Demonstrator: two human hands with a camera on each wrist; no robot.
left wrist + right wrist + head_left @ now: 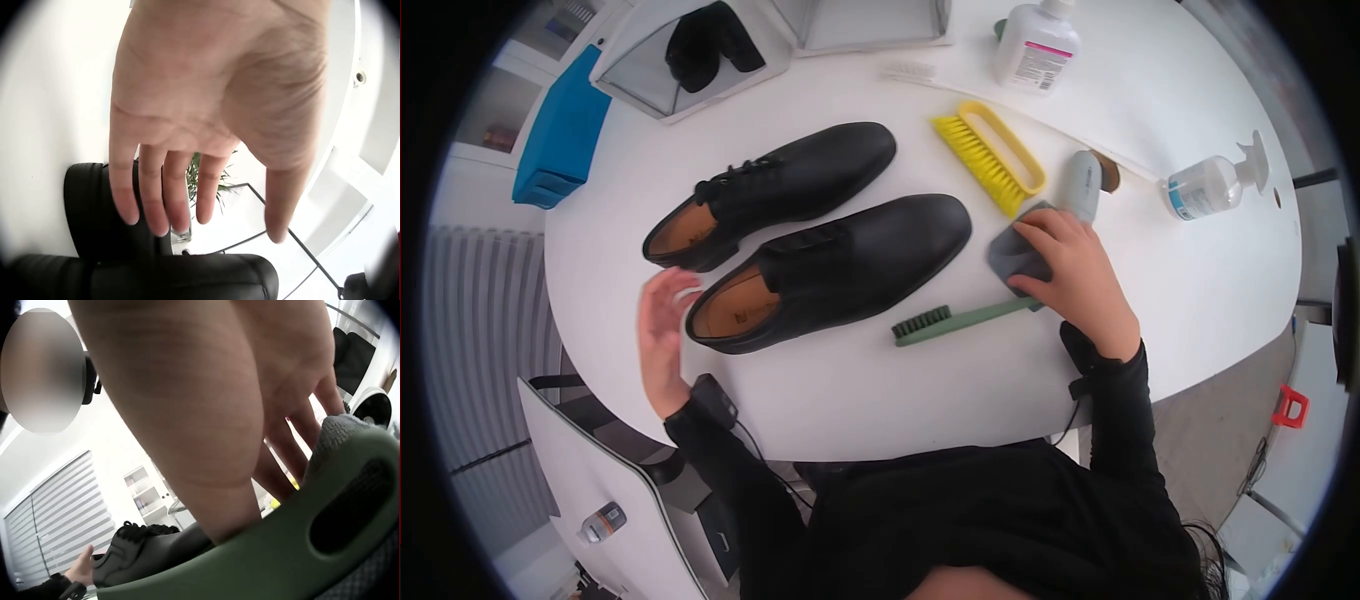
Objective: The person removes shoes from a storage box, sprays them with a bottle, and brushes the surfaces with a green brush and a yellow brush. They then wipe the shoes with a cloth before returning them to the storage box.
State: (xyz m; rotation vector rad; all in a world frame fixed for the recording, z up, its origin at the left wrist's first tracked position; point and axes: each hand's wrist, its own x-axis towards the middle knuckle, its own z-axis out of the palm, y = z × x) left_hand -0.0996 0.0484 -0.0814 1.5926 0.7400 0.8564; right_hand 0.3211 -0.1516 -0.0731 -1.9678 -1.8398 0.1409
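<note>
1. Shelving at far left edge, w/ a blue plastic bin beside it, off the white round bench.
2. Left hand: grip open, fingers straight & together, palm toward the heel of the near black leather lace-up shoe. Just beside the heel; contact can't be told. Left wrist view shows the palm spread above black leather, holding nothing.
3. Two shoes lie side by side mid-bench, toes pointing up-right. Far black leather shoe sits behind the near one, both tan inside.
4. Grey tray at top left w/ a black item in it; second tray next to it at top centre.
5. Green long-handled brush w/ dark bristles lies flat in front of the near shoe's toe; handle end runs under the right hand.
6. Yellow-bristled brush w/ yellow back lies beyond the toe, bristles up.
7. Right hand: grip curled down on a grey cloth, pressing it to the bench, right of the near shoe's toe. Right wrist view: fingers over the cloth & green handle.
8. Small grey-and-brown tube just behind that hand.
9. White label bottle at top; clear pump bottle at far right.
</note>
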